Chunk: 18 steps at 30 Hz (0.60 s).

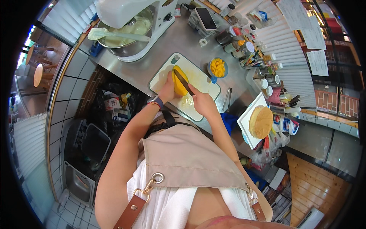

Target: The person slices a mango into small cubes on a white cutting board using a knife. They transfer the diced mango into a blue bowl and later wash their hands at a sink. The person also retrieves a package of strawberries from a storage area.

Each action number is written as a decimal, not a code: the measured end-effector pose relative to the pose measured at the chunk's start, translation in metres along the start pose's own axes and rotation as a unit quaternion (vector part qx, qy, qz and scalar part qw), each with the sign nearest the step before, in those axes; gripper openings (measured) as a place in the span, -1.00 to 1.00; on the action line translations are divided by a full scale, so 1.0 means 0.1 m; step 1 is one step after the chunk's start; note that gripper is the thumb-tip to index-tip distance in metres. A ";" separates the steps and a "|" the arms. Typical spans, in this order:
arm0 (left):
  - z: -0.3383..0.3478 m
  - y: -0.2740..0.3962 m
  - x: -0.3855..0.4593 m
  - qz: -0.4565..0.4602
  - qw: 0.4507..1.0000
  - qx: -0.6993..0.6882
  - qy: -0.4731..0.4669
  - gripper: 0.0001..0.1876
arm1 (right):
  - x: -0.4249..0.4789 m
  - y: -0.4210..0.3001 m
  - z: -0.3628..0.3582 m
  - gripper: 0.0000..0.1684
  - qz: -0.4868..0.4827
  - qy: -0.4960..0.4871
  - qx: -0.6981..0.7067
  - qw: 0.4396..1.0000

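Observation:
My left hand [167,89] holds a yellow mango [177,84] over a white cutting board [194,70] with a green rim. In my right hand [203,102] is a knife [183,80], its dark blade lying along the mango's upper side. How deep the blade sits in the fruit I cannot tell. Juice wets the board near my hands. Just beyond the board's right edge, a blue cup [214,79] is filled with diced yellow mango [218,67].
A stand mixer [125,13] with a cream-filled steel bowl [120,51] stands back left, a spatula [125,35] across its rim. Metal tongs [227,98] lie right of the board. A sponge cake [260,122], jars [226,35] and a phone [206,18] are further right.

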<state>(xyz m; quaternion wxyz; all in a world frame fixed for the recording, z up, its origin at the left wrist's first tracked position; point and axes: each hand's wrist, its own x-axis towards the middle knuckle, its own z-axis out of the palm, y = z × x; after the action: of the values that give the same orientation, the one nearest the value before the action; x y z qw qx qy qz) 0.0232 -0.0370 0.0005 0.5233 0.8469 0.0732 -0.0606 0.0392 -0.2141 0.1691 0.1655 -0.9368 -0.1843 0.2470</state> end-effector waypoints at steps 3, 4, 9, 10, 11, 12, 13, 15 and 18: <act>0.01 0.06 -0.02 -0.025 0.999 0.039 -0.008 0.41 | 0.08 0.03 0.06 -0.34 -0.005 -0.010 -0.002 1.000; 0.01 0.08 -0.03 -0.039 0.998 0.051 -0.016 0.41 | 0.07 0.04 0.08 -0.34 -0.003 -0.016 -0.004 1.000; 0.02 0.07 -0.13 -0.029 0.998 0.057 0.012 0.37 | -0.11 0.00 0.16 -0.27 0.027 -0.079 -0.070 0.994; 0.03 0.05 -0.15 -0.019 0.998 0.062 0.025 0.36 | -0.16 0.01 0.17 -0.25 0.029 -0.085 -0.079 0.993; 0.05 0.03 -0.17 -0.018 0.998 0.062 0.025 0.36 | -0.21 0.02 0.19 -0.23 0.031 -0.091 -0.087 0.992; 0.03 0.06 -0.17 -0.016 0.998 0.062 0.024 0.36 | -0.25 0.07 0.21 -0.17 0.028 -0.095 -0.090 0.991; 0.01 0.09 -0.18 -0.013 0.998 0.063 0.023 0.36 | -0.30 0.10 0.22 -0.17 0.035 -0.103 -0.092 0.990; -0.01 0.15 -0.19 -0.040 0.997 0.070 0.016 0.36 | -0.39 0.12 0.23 -0.16 0.048 -0.118 -0.098 0.987; -0.01 0.11 -0.21 -0.032 0.996 0.079 0.031 0.37 | -0.54 0.16 0.27 -0.14 0.039 -0.112 -0.109 0.987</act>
<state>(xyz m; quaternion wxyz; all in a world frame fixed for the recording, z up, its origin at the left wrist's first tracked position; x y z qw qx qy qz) 0.0049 -0.0419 0.0145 0.4496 0.8844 0.1115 -0.0570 -0.0147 -0.2450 0.1622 0.0314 -0.9222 -0.1908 0.3350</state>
